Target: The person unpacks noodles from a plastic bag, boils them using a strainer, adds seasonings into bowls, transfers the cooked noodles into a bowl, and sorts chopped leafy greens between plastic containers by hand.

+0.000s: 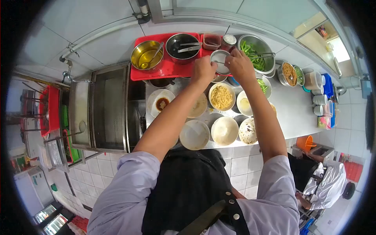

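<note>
Watched from afar: pale round bowl (pixel 221 68) sat between left fingers (pixel 212 64) and right fingers (pixel 232 58), beside red tray's (pixel 180 71) right end. Left ones gripped rim; right ones bent at opposite rim, I couldn't tell exact hold.

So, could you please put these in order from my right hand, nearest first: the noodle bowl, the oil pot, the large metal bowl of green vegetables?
From the right hand:
1. Large metal bowl, just to its right.
2. Noodle bowl, nearer to you, slightly left.
3. Oil pot, far left.
</note>
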A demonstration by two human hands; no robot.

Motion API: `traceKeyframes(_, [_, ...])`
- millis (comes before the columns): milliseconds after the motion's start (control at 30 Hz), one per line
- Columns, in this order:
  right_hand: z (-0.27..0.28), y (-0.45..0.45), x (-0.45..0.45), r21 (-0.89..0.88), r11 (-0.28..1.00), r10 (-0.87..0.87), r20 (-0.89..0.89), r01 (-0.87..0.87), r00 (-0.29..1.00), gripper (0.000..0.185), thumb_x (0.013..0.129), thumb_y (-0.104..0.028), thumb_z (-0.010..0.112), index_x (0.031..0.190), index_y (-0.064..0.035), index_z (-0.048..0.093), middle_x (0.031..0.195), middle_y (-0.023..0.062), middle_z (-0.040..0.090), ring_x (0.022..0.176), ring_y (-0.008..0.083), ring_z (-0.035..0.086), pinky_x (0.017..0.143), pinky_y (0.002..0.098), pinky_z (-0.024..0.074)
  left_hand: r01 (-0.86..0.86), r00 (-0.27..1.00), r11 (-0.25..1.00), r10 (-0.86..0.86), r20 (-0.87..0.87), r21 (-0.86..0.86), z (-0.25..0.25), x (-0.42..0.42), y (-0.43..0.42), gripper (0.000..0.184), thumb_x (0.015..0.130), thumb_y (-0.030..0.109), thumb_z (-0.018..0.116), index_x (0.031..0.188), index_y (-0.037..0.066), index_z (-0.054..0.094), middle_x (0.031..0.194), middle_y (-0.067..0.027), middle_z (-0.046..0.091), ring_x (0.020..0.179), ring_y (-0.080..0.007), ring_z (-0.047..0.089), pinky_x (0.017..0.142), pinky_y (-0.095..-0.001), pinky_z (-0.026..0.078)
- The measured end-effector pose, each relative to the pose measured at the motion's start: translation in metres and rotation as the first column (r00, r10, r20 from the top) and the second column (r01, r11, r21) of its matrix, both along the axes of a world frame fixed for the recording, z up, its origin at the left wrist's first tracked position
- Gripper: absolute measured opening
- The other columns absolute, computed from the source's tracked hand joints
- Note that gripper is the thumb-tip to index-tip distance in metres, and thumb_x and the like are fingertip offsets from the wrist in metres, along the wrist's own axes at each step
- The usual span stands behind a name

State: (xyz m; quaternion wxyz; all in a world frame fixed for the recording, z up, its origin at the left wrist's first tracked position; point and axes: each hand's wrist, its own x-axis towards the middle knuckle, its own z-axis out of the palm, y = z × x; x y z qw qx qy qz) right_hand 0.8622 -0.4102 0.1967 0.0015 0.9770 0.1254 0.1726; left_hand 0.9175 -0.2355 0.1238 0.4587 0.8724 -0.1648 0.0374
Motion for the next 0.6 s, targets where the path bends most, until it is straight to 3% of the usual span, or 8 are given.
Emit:
traceKeyframes(67, [0.027,0.015,-0.02,0.111,0.987,-0.112,-0.078,0.12,0.991,0.012,0.095,-0.018,0.069,0.095,-0.0074,0.075,0.102,0.0152,0.071,0.097,0.0359,0.072,0.081,0.0507,0.0579,0.04,0.979,0.975,-0.082,-0.184,-0.22,0.035,-0.022,0.016,0.018,0.092,0.014,0.068,0.094,-0.003,0.071,0.077,-0.0212,0.074,0.065,-0.0366,0.075,0.066,-0.0454,0.06])
traceKeyframes(167, [0.063,0.041,-0.059,0.315,0.923,-0.189,-0.129,0.221,0.974,0.013,0.095,-0.016,0.07,0.098,-0.0048,0.076,0.097,0.0173,0.073,0.091,0.0382,0.072,0.079,0.0486,0.056,0.104,0.978,0.968,-0.142,-0.155,-0.23,0.074,-0.057,0.053,0.014,0.093,0.012,0.067,0.094,-0.002,0.07,0.074,-0.0198,0.073,0.066,-0.0364,0.074,0.061,-0.0439,0.059])
traceKeyframes(267, [0.058,0.068,-0.092,0.453,0.871,-0.131,-0.155,0.188,0.979,0.017,0.094,-0.017,0.072,0.102,-0.0042,0.077,0.098,0.0181,0.073,0.091,0.0405,0.071,0.078,0.0499,0.0552,0.128,0.992,0.99,-0.127,0.024,-0.056,0.082,-0.095,0.096,0.014,0.093,0.012,0.067,0.098,-0.001,0.069,0.071,-0.0195,0.071,0.062,-0.0333,0.074,0.059,-0.0436,0.056])
traceKeyframes(333, [0.037,0.094,-0.114,0.598,0.788,-0.039,-0.19,0.147,0.981,0.02,0.091,-0.018,0.074,0.104,-0.0033,0.079,0.099,0.0198,0.074,0.091,0.0422,0.072,0.079,0.0499,0.0554,0.145,0.989,0.989,-0.145,-0.009,0.015,0.079,-0.124,0.128,0.014,0.093,0.012,0.067,0.1,0.0,0.07,0.071,-0.02,0.07,0.062,-0.0331,0.074,0.059,-0.0439,0.055])
traceKeyframes(500, [-0.021,0.161,-0.16,0.71,0.536,0.074,-0.579,0.458,0.812,0.029,0.096,-0.026,0.074,0.104,0.0008,0.08,0.085,0.0238,0.074,0.08,0.0292,0.075,0.078,0.0416,0.0549,0.144,0.978,0.988,-0.134,-0.158,0.054,0.044,-0.178,0.215,0.018,0.093,0.012,0.068,0.108,0.002,0.071,0.07,-0.0203,0.067,0.064,-0.0352,0.073,0.059,-0.0431,0.053])
traceKeyframes(567, [-0.048,0.177,-0.179,0.763,0.47,0.125,-0.555,0.444,0.822,0.031,0.098,-0.028,0.073,0.106,0.0019,0.079,0.09,0.017,0.078,0.079,0.0218,0.072,0.078,0.0391,0.0546,0.096,0.985,0.992,-0.083,-0.154,0.078,0.032,-0.194,0.251,0.021,0.093,0.011,0.067,0.112,0.003,0.072,0.069,-0.0198,0.067,0.064,-0.033,0.074,0.059,-0.0412,0.054])
traceKeyframes(600, [-0.053,0.186,-0.189,0.781,0.421,0.162,-0.565,0.461,0.809,0.031,0.098,-0.028,0.074,0.106,0.0021,0.079,0.092,0.0147,0.079,0.078,0.0202,0.071,0.078,0.0381,0.0544,0.075,0.947,0.997,-0.061,-0.316,0.032,0.046,-0.2,0.267,0.025,0.094,0.011,0.067,0.117,0.002,0.072,0.069,-0.0193,0.068,0.063,-0.0302,0.075,0.059,-0.0392,0.055])
